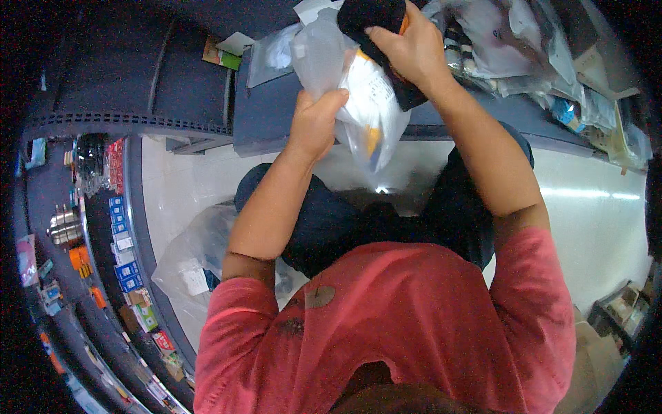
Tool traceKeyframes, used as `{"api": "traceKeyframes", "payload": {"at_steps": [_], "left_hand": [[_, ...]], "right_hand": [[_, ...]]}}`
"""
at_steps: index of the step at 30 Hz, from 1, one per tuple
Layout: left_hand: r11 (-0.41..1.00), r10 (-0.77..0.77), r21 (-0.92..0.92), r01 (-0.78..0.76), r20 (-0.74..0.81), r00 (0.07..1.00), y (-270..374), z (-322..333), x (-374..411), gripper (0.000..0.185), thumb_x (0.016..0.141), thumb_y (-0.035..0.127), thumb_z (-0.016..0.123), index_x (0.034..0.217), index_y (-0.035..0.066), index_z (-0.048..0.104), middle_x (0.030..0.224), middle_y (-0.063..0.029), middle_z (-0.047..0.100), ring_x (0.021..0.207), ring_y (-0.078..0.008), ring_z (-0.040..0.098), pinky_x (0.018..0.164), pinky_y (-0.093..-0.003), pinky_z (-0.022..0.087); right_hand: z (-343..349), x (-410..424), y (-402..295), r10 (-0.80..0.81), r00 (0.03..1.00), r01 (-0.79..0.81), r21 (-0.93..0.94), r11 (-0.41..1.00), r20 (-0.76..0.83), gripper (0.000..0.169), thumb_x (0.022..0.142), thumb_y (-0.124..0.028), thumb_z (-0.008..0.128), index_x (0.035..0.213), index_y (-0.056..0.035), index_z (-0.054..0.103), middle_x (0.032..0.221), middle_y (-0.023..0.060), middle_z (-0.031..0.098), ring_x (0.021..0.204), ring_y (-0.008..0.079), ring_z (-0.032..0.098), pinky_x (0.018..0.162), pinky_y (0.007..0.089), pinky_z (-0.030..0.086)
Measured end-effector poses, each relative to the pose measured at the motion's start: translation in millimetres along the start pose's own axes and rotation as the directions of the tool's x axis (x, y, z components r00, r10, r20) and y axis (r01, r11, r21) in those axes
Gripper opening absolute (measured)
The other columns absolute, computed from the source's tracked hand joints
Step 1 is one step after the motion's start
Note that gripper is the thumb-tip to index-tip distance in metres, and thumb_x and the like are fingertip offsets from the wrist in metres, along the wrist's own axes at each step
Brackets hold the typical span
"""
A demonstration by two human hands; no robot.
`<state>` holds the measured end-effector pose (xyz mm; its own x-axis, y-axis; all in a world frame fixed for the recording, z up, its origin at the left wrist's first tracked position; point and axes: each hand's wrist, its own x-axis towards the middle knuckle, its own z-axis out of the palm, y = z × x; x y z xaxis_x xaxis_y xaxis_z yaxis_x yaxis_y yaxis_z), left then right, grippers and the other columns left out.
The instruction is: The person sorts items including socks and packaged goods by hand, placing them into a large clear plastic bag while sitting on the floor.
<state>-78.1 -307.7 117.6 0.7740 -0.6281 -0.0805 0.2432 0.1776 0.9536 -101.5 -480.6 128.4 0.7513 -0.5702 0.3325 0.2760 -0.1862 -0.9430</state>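
Note:
My left hand [318,121] grips a clear plastic bag [318,54] by its side, thumb on top. A white item with dark print and yellow-orange patches [364,85] shows through the plastic. The bag's lower corner hangs past the edge of a dark grey shelf [269,111]. In my right hand [416,49] is a black, fabric-like item [372,18] with an orange patch near my fingers. It lies against the bag's right side and partly covers it. Exactly what the black item is cannot be made out.
Plastic-wrapped goods [496,46] crowd the shelf on the right. Another flat clear package [274,54] lies at its left. A large clear plastic bag [191,248] rests on the pale floor by my left leg. Stocked shelves [124,248] line the left; a cardboard box [595,362] stands at lower right.

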Motion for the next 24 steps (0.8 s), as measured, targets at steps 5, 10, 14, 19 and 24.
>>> {"api": "traceKeyframes", "payload": {"at_steps": [5,10,14,19,24], "left_hand": [[0.984,-0.074,-0.16,0.075,0.018,0.997,1.1,-13.6,9.0,0.043,0.08,0.005,0.05,0.122,-0.005,0.046,0.115,-0.0159,0.055,0.106,-0.0276,0.055,0.092,-0.0381,0.044],[0.899,-0.268,-0.327,0.29,0.113,0.957,-33.8,-20.1,21.7,0.047,0.08,0.003,0.047,0.126,-0.008,0.04,0.122,-0.0203,0.05,0.112,-0.0339,0.051,0.098,-0.046,0.039],[0.794,-0.373,-0.468,0.389,0.131,0.919,-71.2,-14.4,20.8,0.049,0.082,0.008,0.046,0.127,-0.006,0.039,0.126,-0.0203,0.048,0.116,-0.0355,0.048,0.102,-0.0484,0.034],[0.706,-0.454,-0.631,0.322,-0.054,0.889,-136.3,-22.4,22.1,0.044,0.085,0.01,0.046,0.127,-0.001,0.041,0.125,-0.0172,0.049,0.115,-0.034,0.048,0.1,-0.0491,0.036],[0.879,-0.391,-0.425,0.215,-0.385,0.836,-153.7,-22.8,19.7,0.048,0.085,0.016,0.057,0.128,0.004,0.04,0.121,-0.0126,0.052,0.108,-0.029,0.051,0.094,-0.0453,0.04]], "right_hand": [[-23.3,13.5,-1.9,0.169,0.981,-0.173,-0.036,0.984,-0.095,0.034,0.074,-0.005,0.064,0.106,0.0017,0.058,0.095,0.0097,0.065,0.087,0.019,0.06,0.079,0.0311,0.047],[-46.3,25.1,-8.2,0.225,0.973,-0.194,0.368,0.91,-0.044,0.027,0.077,-0.006,0.063,0.103,-0.001,0.059,0.091,0.0069,0.062,0.077,0.0191,0.059,0.07,0.0317,0.048],[-56.9,16.1,-16.0,0.351,0.936,-0.315,0.505,0.804,0.026,0.028,0.078,-0.004,0.061,0.105,-0.001,0.058,0.092,0.0069,0.062,0.077,0.0194,0.059,0.069,0.0332,0.048],[-49.6,-3.4,18.0,0.1,0.993,-0.115,-0.411,0.904,-0.058,0.047,0.07,-0.031,0.073,0.105,-0.0028,0.06,0.092,0.0141,0.066,0.085,0.0247,0.064,0.079,0.0344,0.049],[-17.9,-64.9,92.9,0.272,0.949,-0.08,-0.712,0.698,0.16,0.057,0.067,-0.03,0.067,0.118,-0.0092,0.051,0.095,0.0221,0.061,0.084,0.0397,0.061,0.077,0.0473,0.05]]}}
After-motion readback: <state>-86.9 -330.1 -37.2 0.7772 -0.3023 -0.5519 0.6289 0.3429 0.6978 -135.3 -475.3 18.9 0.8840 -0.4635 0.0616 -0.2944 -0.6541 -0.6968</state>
